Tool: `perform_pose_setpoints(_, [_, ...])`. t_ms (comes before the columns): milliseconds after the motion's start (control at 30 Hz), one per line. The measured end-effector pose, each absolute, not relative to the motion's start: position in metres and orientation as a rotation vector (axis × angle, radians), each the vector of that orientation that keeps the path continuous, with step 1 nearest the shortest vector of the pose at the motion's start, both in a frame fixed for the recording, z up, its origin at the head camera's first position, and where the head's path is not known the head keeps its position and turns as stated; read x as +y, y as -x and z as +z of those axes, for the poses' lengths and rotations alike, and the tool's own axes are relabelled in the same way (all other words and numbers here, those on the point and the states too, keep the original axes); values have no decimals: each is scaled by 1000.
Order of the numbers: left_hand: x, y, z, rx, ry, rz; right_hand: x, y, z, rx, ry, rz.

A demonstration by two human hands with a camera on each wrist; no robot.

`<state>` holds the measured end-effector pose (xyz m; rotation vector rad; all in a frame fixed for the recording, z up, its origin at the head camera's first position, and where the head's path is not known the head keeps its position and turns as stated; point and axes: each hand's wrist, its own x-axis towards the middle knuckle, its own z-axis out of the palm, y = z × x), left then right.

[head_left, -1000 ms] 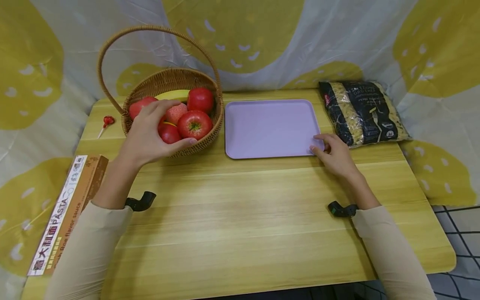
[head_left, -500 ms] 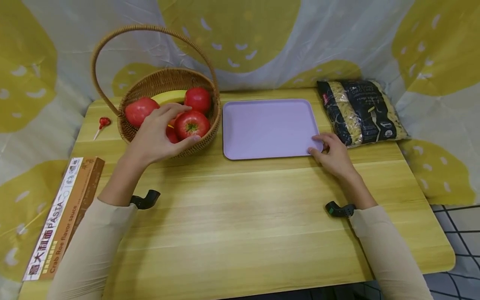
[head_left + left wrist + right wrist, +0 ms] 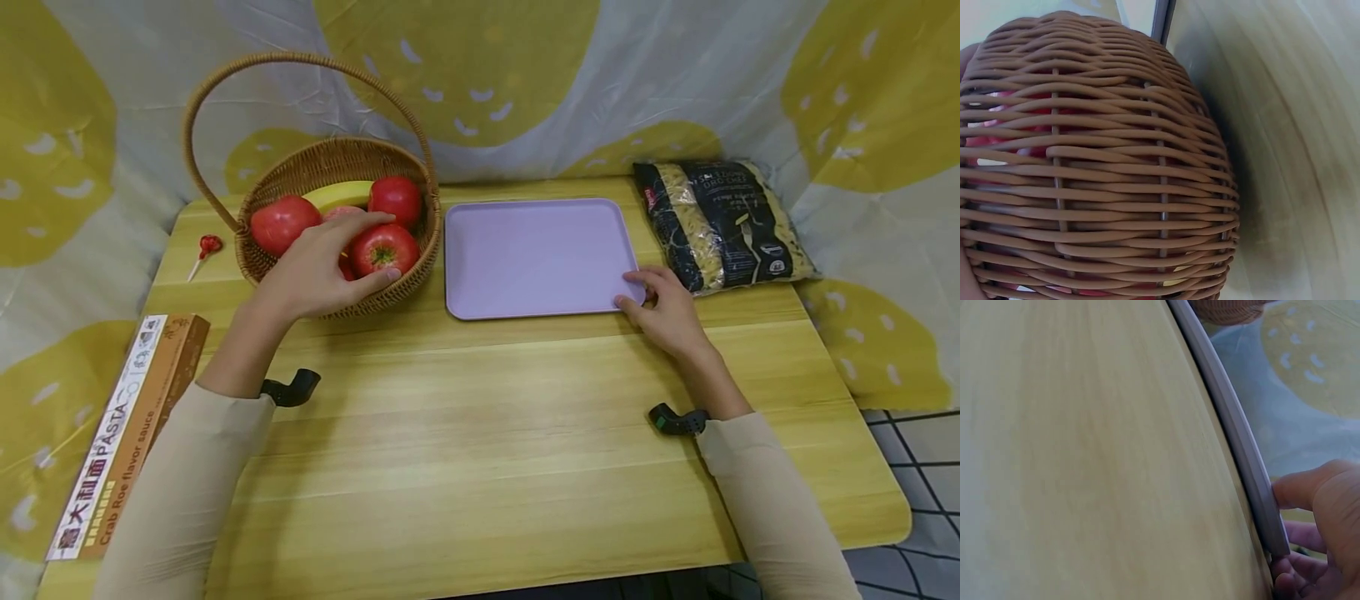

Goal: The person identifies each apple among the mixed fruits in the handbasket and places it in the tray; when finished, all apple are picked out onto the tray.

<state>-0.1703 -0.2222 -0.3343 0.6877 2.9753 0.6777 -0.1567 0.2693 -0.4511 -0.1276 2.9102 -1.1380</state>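
My left hand (image 3: 318, 265) reaches over the front of the wicker basket (image 3: 416, 279), its fingers behind and its thumb in front of a red apple (image 3: 386, 250). The grip looks closed round the apple, which sits in the basket; the hand covers its left side. In the left wrist view the basket's woven wall (image 3: 1104, 181) fills the left half, with red fruit showing through gaps. My right hand (image 3: 663, 308) pinches the near right corner of the lilac tray (image 3: 540, 258). In the right wrist view its thumb (image 3: 1300, 487) lies on the tray's rim (image 3: 1235, 425).
More fruit lies in the basket: a banana (image 3: 341, 194), another apple (image 3: 396, 200) and a large red fruit (image 3: 285, 225). A lollipop (image 3: 210, 246) and a pasta box (image 3: 138, 425) are on the left. A pasta bag (image 3: 723, 225) lies right of the tray.
My left hand has shifted right from the fruit in the basket's middle to the front apple, its thumb and fingers drawing closer together. The right hand keeps hold of the tray corner.
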Motion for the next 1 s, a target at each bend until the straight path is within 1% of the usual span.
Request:
perform_pose_setpoints(267, [-226, 177, -329, 2849, -718, 645, 267, 157, -455, 2925, 123, -1174])
perform_pose_setpoints(500, [-231, 187, -334, 2695, -1032, 839, 268, 156, -456, 2908, 122, -1189])
perform_pose_setpoints(600, [-231, 190, -337, 2655, -1099, 862, 268, 156, -457, 2911, 125, -1183])
perform_pose_setpoints(1000, [-226, 195, -340, 2823, -981, 868, 265, 154, -459, 2935, 114, -1193])
